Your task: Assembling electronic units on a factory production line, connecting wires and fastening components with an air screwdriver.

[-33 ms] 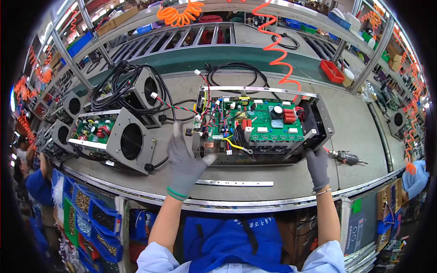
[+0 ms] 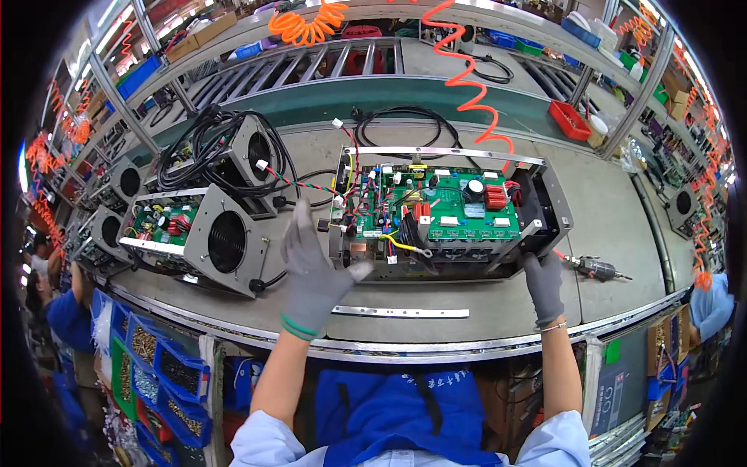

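Observation:
In front of me lies a grey metal chassis [image 2: 557, 206] with its top uncovered, a green circuit board [image 2: 451, 208] and bundled coloured wires inside. Beside its near left corner, my left hand [image 2: 315, 272] in a grey glove is spread, thumb apart and holding nothing. My gloved right hand [image 2: 544, 289] has its fingers together against the near right corner of the chassis; the fingertips are partly hidden there. A yellow wire with a ring terminal [image 2: 424, 252] hangs over the near side. Along the bench front lies a narrow metal strip [image 2: 401, 312] with holes.
A power screwdriver [image 2: 595, 268] lies right of the chassis. Similar units with round fan openings [image 2: 226, 240] and coiled black cables [image 2: 204, 152] crowd the left. An orange coiled hose [image 2: 468, 82] hangs behind. Blue bins of screws [image 2: 179, 370] sit below the bench edge; a red bin [image 2: 569, 122] stands far right.
My left hand has shifted very slightly left, its fingers a little more tilted. My right hand stays at the corner and the chassis has hardly moved.

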Available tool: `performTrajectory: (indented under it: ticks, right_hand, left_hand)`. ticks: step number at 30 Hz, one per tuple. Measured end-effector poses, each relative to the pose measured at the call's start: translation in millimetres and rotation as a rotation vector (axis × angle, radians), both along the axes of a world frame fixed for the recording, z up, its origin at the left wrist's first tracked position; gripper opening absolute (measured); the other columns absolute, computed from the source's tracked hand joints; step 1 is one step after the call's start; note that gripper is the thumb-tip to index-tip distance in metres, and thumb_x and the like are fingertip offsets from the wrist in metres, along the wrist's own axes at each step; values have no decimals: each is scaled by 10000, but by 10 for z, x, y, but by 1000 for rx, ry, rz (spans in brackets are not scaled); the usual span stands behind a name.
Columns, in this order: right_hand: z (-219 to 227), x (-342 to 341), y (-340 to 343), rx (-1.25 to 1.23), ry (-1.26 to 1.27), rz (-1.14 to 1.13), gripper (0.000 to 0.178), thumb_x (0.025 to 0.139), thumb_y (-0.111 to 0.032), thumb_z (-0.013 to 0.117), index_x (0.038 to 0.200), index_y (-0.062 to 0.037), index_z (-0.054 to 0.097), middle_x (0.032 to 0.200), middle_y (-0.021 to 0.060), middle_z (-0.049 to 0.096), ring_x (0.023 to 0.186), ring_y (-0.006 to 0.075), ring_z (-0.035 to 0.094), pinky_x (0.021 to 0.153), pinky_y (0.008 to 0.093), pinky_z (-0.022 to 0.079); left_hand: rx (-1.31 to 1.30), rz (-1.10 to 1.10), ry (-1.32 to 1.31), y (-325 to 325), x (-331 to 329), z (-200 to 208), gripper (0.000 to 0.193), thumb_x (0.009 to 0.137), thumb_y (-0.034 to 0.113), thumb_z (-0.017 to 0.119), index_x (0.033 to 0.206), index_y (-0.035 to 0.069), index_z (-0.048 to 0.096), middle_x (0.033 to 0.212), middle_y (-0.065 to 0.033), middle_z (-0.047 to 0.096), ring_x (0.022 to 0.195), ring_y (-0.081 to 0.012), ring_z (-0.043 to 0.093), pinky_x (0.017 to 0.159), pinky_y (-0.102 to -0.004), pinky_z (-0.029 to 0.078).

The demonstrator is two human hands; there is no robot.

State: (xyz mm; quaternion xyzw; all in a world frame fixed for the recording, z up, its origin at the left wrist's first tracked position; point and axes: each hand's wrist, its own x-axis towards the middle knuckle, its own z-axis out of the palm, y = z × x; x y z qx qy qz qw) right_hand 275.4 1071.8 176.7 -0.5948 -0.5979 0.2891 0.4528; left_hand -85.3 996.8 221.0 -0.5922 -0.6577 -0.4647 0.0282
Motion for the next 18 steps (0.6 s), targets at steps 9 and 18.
performTrajectory:
  ticks: [9, 18]
  right_hand:
    - [-92, -32, 8, 78, 4, -50, 266, 782, -150, 550, 987, 7, 613, 752, 137, 644, 666, 240, 602, 622, 368, 453]
    - [-187, -25, 23, 63, -42, -87, 265, 788, -155, 553, 990, 6, 611, 764, 133, 644, 687, 230, 600, 638, 357, 456]
  left_hand:
    - [61, -264, 744, 300, 206, 928, 1049, 459, 301, 842, 1369, 77, 370, 1246, -128, 488, 1211, -286, 438, 1087, -421, 244]
    - [-56, -689, 824, 556, 135, 1125, 813, 570, 149, 768, 1325, 91, 474, 765, -19, 544, 869, -258, 578, 957, -409, 396]
